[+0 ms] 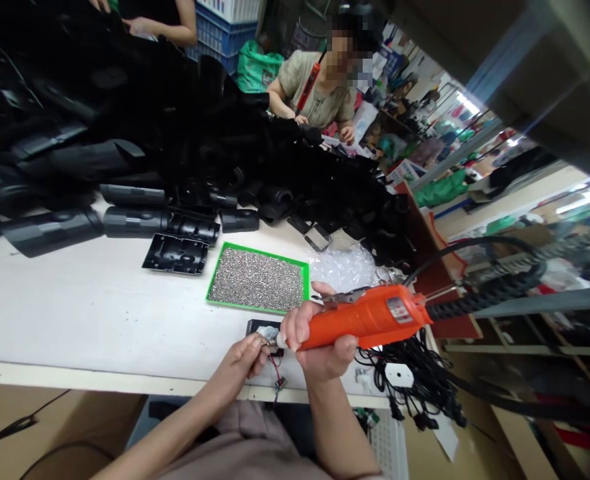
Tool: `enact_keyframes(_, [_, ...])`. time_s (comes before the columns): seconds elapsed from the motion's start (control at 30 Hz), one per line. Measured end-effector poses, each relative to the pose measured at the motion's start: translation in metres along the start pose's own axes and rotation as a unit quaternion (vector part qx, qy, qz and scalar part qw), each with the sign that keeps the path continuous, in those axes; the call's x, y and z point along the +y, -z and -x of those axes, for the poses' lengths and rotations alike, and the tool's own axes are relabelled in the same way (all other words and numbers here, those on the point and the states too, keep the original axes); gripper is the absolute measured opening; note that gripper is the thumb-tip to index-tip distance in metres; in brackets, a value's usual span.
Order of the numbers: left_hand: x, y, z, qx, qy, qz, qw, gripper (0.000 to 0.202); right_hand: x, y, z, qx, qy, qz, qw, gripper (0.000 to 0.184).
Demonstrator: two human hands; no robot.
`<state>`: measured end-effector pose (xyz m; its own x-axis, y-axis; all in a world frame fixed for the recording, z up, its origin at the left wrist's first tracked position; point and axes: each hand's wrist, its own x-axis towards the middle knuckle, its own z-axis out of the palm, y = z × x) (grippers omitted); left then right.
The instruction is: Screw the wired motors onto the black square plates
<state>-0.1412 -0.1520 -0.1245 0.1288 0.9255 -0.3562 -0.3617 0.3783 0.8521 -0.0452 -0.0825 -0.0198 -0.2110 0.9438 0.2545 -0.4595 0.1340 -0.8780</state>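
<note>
Screwdriving seems the step in hand: the right hand [319,343] grips an orange screwdriver [369,317], its tip meeting a small wired part [271,338] pinched in the left hand [242,357] over the table [75,313] edge, near the screw tray [257,250]. Next, the tip needs holding square.

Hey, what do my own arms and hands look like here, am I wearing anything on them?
The left hand and right hand are ungloved, and no ring, watch or bracelet shows on either. Both arms are bare as far as the picture's bottom edge. A pale strip at that edge by the right arm may be a sleeve hem, but too little shows to tell.
</note>
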Motion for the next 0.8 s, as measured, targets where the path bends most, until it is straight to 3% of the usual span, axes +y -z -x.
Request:
enact_keyframes(0.5, [0.001,-0.002,0.001,-0.031,0.003,-0.010,0.999,0.058,-0.001,0.006,0.004,-0.028,0.023,-0.003,0.999,0.058])
enact_keyframes(0.63, [0.014,0.005,0.003,-0.062,-0.041,-0.123,0.990,0.060,-0.007,0.010,0.005,-0.047,0.035,-0.019,0.998,0.054])
enact_keyframes(0.7, [0.027,0.014,-0.006,0.002,-0.110,-0.277,0.954,0.054,-0.017,0.016,0.003,-0.025,0.050,-0.005,0.998,0.054])
enact_keyframes(0.73, [0.035,0.019,-0.015,0.052,-0.150,-0.368,0.916,0.049,-0.022,0.019,0.002,-0.007,0.059,0.008,0.998,0.055])
enact_keyframes(0.8, [0.053,0.028,-0.040,0.141,-0.215,-0.529,0.809,0.041,-0.030,0.027,0.001,0.031,0.075,0.034,0.996,0.058])
